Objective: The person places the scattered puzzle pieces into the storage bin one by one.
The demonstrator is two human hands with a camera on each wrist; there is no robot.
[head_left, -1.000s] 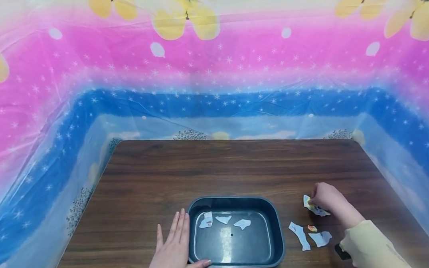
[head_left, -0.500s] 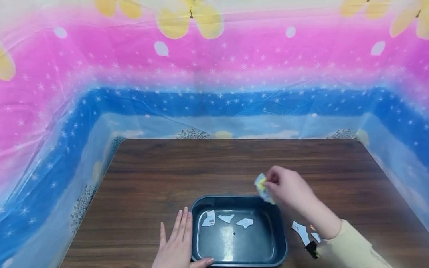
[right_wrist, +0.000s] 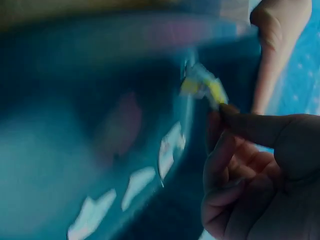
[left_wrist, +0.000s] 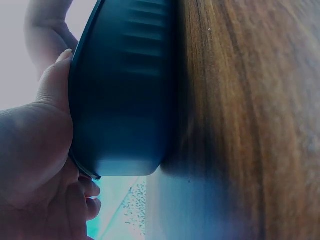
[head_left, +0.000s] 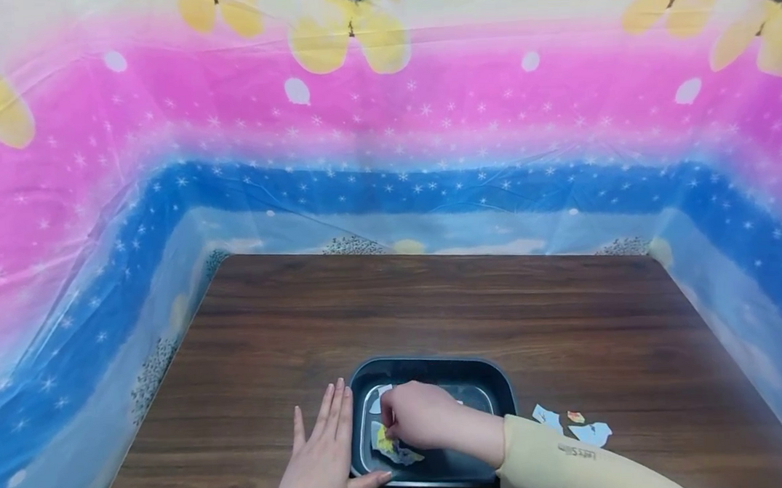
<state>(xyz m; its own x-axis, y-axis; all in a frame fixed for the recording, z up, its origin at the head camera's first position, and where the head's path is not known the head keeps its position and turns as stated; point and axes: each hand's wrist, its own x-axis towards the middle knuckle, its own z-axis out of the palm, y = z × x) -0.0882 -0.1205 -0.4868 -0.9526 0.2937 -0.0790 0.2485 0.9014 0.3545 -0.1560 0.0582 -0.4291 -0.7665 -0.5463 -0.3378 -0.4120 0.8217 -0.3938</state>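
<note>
My right hand (head_left: 427, 413) reaches inside a dark rectangular plastic tray (head_left: 435, 360), pinching a torn paper scrap (head_left: 400, 453) with yellow and pale print between thumb and fingertips. That scrap is low over the tray's left front part; whether it touches the bottom I cannot tell. Along the tray's left side lies my left hand (head_left: 321, 454), fingers straight, thumb on the front rim. The right wrist view, though blurred, shows three white scraps in the tray: one near the held piece (right_wrist: 171, 150), a middle scrap (right_wrist: 137, 186) and a farther scrap (right_wrist: 92, 215).
On the brown wooden table (head_left: 433, 300), right of the tray, lie a white scrap (head_left: 548, 417) partly behind the sleeve, a small orange scrap (head_left: 575, 416) and another white scrap (head_left: 591, 433). A printed pink and blue cloth (head_left: 362, 187) surrounds the table's back and sides.
My right hand has picked up the yellow-printed scrap from the table on the right and carried it left into the tray. My left hand stays at the tray's left side.
</note>
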